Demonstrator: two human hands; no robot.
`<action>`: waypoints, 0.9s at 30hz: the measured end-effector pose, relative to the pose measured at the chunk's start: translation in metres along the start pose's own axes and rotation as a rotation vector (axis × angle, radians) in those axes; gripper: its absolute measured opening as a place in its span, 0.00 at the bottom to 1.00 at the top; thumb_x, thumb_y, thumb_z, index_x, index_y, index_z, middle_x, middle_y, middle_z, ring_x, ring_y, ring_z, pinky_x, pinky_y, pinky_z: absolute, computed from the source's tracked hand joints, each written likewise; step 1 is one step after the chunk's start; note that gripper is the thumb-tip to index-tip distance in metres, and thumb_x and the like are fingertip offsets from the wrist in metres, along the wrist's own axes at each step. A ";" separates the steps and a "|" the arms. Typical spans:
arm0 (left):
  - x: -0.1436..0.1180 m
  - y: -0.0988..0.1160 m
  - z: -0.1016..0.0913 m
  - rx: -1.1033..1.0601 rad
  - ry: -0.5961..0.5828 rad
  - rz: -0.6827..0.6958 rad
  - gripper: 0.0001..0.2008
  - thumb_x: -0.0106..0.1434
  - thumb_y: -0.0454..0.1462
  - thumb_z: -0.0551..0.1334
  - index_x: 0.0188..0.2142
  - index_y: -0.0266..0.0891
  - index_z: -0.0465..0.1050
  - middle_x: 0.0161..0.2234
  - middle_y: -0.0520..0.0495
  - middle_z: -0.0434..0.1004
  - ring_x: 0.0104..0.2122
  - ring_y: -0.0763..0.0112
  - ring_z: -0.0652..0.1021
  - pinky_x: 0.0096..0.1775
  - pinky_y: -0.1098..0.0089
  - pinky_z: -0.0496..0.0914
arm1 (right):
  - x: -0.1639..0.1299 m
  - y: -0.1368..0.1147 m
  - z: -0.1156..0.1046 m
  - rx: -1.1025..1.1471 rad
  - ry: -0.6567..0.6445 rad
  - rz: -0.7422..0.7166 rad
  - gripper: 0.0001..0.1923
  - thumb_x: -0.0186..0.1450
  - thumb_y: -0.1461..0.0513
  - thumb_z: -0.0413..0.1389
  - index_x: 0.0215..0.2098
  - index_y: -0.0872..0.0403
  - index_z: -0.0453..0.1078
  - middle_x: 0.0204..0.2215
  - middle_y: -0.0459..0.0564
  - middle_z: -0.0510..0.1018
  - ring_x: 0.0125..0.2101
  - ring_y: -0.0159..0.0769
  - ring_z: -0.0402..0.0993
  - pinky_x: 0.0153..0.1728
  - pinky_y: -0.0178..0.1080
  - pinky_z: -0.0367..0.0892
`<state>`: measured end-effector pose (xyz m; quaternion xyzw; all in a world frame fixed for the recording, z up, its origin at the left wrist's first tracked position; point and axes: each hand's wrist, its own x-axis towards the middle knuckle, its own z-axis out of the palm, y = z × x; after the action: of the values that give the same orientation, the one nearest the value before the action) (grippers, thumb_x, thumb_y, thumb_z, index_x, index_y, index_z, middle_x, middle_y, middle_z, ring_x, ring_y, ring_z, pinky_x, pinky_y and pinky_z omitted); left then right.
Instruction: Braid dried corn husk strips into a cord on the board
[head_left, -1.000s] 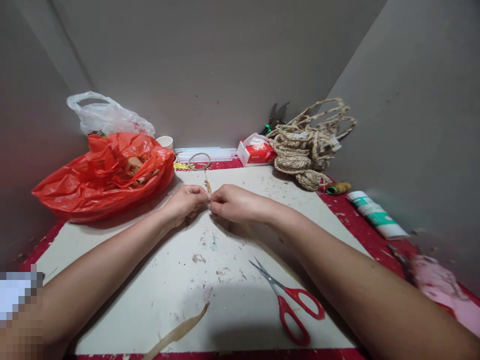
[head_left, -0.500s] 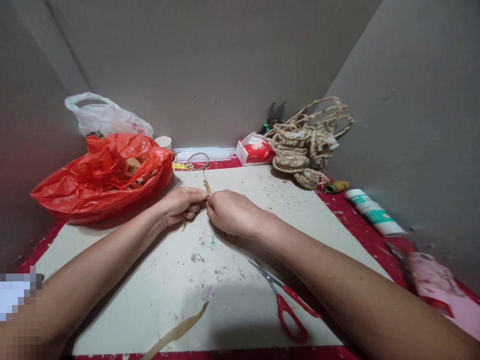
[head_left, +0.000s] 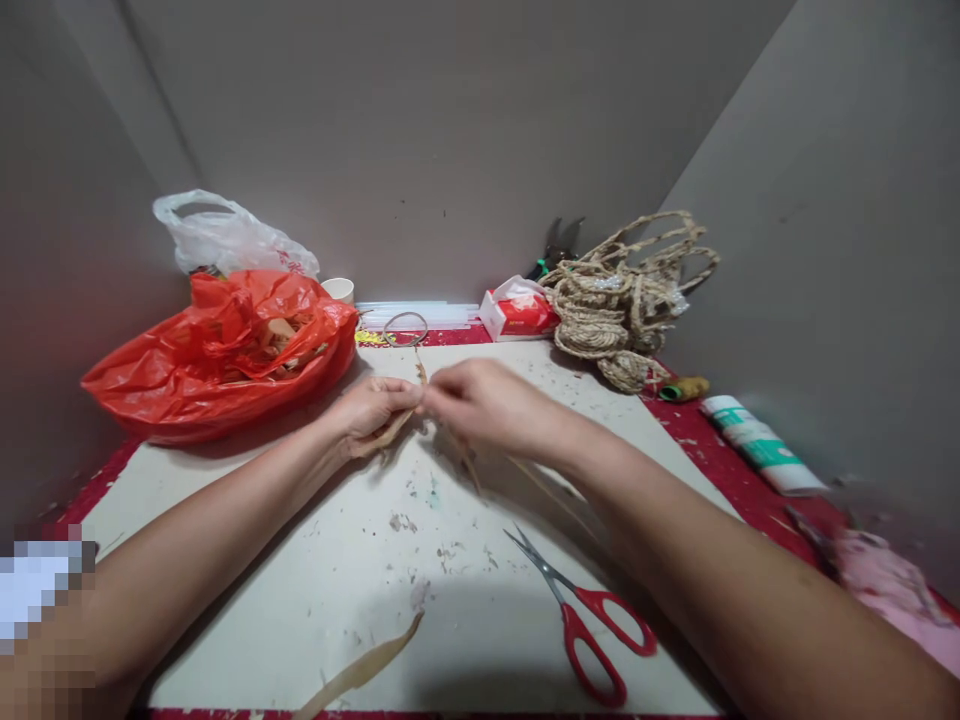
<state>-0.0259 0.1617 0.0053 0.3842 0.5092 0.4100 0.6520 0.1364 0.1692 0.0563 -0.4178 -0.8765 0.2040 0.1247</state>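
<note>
Pinching one thin dry leaf strip (head_left: 390,432) between them, the left hand (head_left: 371,410) and right hand (head_left: 484,405) could snap it if they pull too hard.

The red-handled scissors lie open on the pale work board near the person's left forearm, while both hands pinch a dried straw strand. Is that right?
Not quite. The head view shows the red-handled scissors lying open on the pale work board near the right forearm, not the left. The left hand and right hand do pinch the dried straw strand.
</note>
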 end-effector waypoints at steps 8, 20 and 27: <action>0.000 0.000 -0.001 0.038 -0.020 0.005 0.06 0.53 0.30 0.60 0.20 0.34 0.69 0.14 0.52 0.69 0.11 0.84 0.58 0.16 0.76 0.46 | 0.021 0.018 0.024 0.741 -0.229 0.267 0.14 0.69 0.59 0.45 0.28 0.56 0.64 0.17 0.43 0.66 0.14 0.24 0.56 0.16 0.30 0.51; -0.004 0.005 -0.003 0.336 0.027 0.181 0.05 0.52 0.31 0.62 0.21 0.33 0.71 0.18 0.52 0.71 0.19 0.81 0.65 0.25 0.77 0.59 | 0.028 0.038 0.028 0.963 -0.446 0.370 0.21 0.68 0.58 0.47 0.18 0.55 0.56 0.08 0.36 0.51 0.09 0.20 0.42 0.09 0.27 0.38; -0.013 0.014 -0.014 0.923 0.074 0.365 0.10 0.56 0.39 0.59 0.24 0.34 0.73 0.18 0.54 0.65 0.20 0.77 0.62 0.25 0.74 0.56 | 0.026 0.022 0.043 1.133 -0.221 0.432 0.16 0.64 0.63 0.49 0.19 0.56 0.61 0.06 0.35 0.51 0.08 0.20 0.40 0.09 0.28 0.38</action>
<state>-0.0433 0.1566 0.0202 0.7006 0.5850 0.2627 0.3130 0.1187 0.1914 0.0097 -0.4312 -0.5353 0.7006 0.1912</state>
